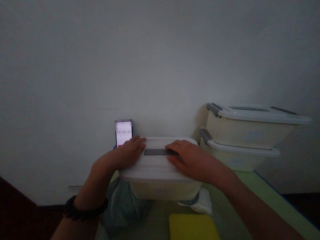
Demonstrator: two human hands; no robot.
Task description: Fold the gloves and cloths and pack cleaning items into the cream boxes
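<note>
In front of me is a white storage box [165, 191] with a white lid [155, 169] and a grey strip [154, 152] along its top. My left hand [130, 151] lies on the left part of the lid, fingers stretched out. On the right part rests my right hand [188, 158], palm down with its fingers extended over the end of the grey strip. Neither hand is wrapped round anything. A grey-green cloth [123, 206] sits by the box's left side, partly hidden by my left arm. Below the box's right corner lies a white item [202, 202] whose kind I cannot make out.
Two lidded storage boxes are stacked at right, the upper box [240, 129] on the lower box [234, 157]. A phone [124, 131] showing a timer leans against the wall [156, 61]. A yellow block [194, 231] lies at the near side of the green table [252, 190].
</note>
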